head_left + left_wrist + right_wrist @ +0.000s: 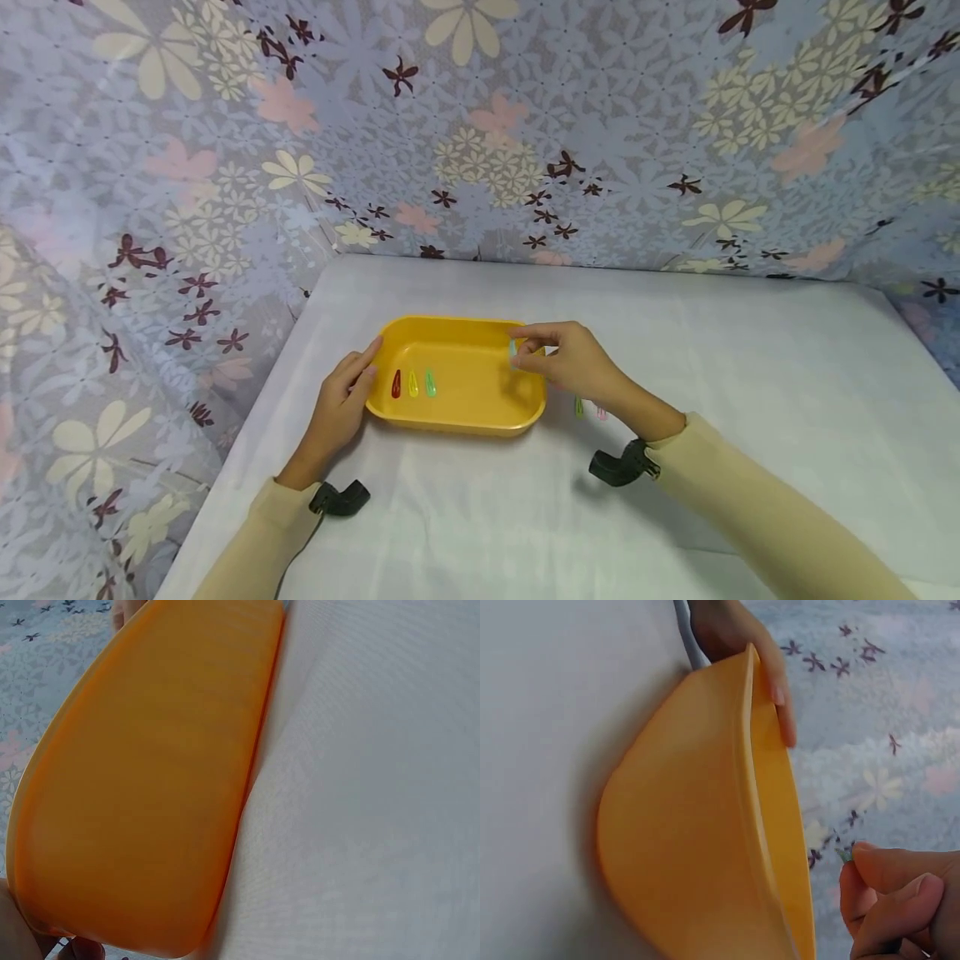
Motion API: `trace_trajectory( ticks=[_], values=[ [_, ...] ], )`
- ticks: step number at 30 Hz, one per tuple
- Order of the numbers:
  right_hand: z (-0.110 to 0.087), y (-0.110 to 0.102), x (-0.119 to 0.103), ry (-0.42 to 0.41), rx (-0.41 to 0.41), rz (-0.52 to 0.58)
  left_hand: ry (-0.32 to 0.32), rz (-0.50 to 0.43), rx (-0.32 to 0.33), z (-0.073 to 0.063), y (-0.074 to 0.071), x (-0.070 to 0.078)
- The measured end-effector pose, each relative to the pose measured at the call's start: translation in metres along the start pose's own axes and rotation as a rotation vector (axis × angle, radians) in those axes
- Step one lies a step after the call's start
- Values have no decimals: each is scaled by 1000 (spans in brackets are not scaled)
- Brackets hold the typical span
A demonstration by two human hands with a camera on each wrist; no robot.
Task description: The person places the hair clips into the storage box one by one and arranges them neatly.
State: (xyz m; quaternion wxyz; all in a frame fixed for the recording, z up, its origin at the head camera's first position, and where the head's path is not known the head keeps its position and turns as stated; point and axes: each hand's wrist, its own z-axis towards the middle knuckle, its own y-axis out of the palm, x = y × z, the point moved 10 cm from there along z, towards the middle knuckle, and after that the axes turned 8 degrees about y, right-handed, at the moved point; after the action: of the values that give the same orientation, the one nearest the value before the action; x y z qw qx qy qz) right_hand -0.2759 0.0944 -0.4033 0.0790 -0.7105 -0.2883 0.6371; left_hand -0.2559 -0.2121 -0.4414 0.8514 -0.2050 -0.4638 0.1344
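Observation:
A yellow plastic tray rests on the white cloth, its outer wall filling much of both wrist views. At its left end my left hand grips the rim, thumb and fingers at the edge. Over the right end of the tray, my right hand pinches a light blue snap hair clip between thumb and fingertips. In the right wrist view only a small tip of that clip shows. Inside the tray, toward the left, lie a red hair clip, a yellow hair clip and a mint green hair clip in a row.
Right of the tray, partly under my right forearm, a green hair clip and a pink hair clip lie on the white cloth. Floral fabric hangs behind and at the left of the table.

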Motion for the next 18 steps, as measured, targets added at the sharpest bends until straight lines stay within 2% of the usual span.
trace_trajectory(
  ticks=[9,18],
  values=[
    [29,54,-20,-44,-73,-125,-2,-1,1,0,0,-8],
    [47,86,-21,-54,-79,-210,-13,-4,-2,-1,0,-9]
  ],
)
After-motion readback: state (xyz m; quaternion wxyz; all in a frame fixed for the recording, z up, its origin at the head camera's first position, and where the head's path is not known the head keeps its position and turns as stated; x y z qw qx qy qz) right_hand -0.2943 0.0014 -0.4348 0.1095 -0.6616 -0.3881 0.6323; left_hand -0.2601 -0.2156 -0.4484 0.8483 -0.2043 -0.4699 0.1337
